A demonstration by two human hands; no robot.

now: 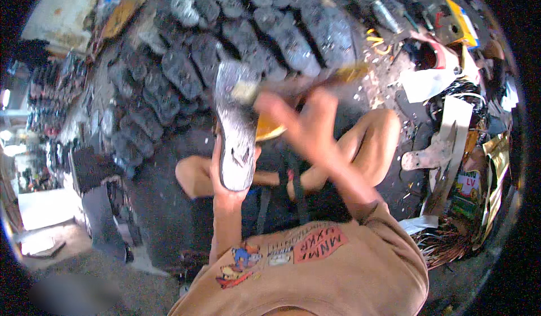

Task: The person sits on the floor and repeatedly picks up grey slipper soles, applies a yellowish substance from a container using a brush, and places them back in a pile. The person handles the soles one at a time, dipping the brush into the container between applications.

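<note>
My left hand (pixel 228 187) grips a shoe sole (pixel 236 130) by its heel end, holding it up with its toe pointing away from me. The sole's face is pale grey and looks wet, with a dark rim. My right hand (pixel 304 127) is smeared by motion but closed around a brush (pixel 244 92), whose pale tip lies against the upper part of the sole. The brush's blurred handle runs to the right and ends in yellow. Behind the sole, partly hidden, is a yellow-orange bowl (pixel 271 127), between the sole and my right hand.
Rows of dark grey soles (pixel 242 40) cover the ground ahead and to the left. At right lie a pinkish sole-shaped piece (pixel 425 157), a white sheet (pixel 425 85), a yellow box (pixel 462 23) and long strips (pixel 445 175). My crossed legs (pixel 372 141) lie beneath my arms.
</note>
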